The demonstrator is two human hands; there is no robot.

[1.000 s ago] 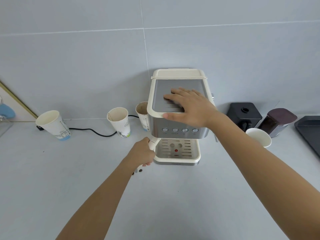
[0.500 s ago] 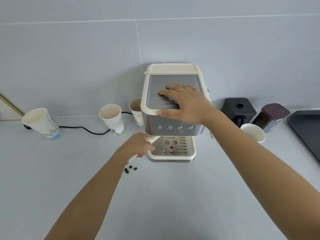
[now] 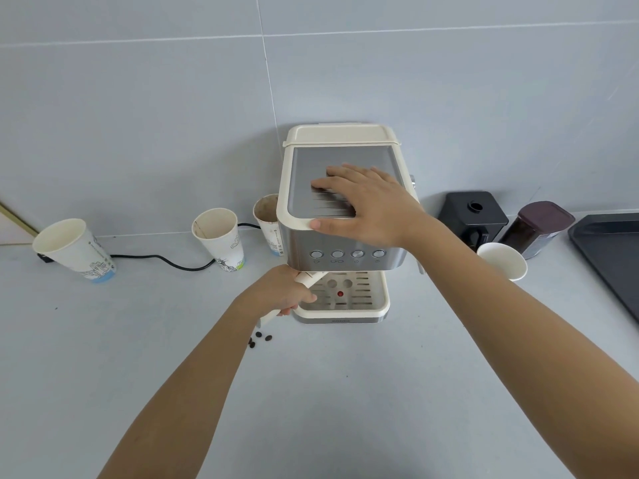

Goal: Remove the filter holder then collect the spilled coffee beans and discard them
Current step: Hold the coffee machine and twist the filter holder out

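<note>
A cream and steel espresso machine [image 3: 340,140] stands against the tiled wall. My right hand [image 3: 366,205] lies flat on its top plate, fingers spread, thumb over the front rim. My left hand [image 3: 281,293] is closed around the cream handle of the filter holder [image 3: 311,277], which runs up under the machine's front; the holder's head is hidden. Three dark coffee beans [image 3: 259,338] lie on the counter just below my left wrist, left of the drip tray [image 3: 378,307].
Three used paper cups stand along the wall at left: [image 3: 74,248], [image 3: 219,236], [image 3: 268,216], with a black cable [image 3: 166,261] behind. A white cup [image 3: 503,266], a black box [image 3: 472,217], a dark jar [image 3: 537,228] and a black tray [image 3: 612,257] sit at right.
My left hand has swung the holder's handle a little leftward, uncovering the beans beneath. The view has shifted slightly; the right hand stays pressed on the machine's top.
</note>
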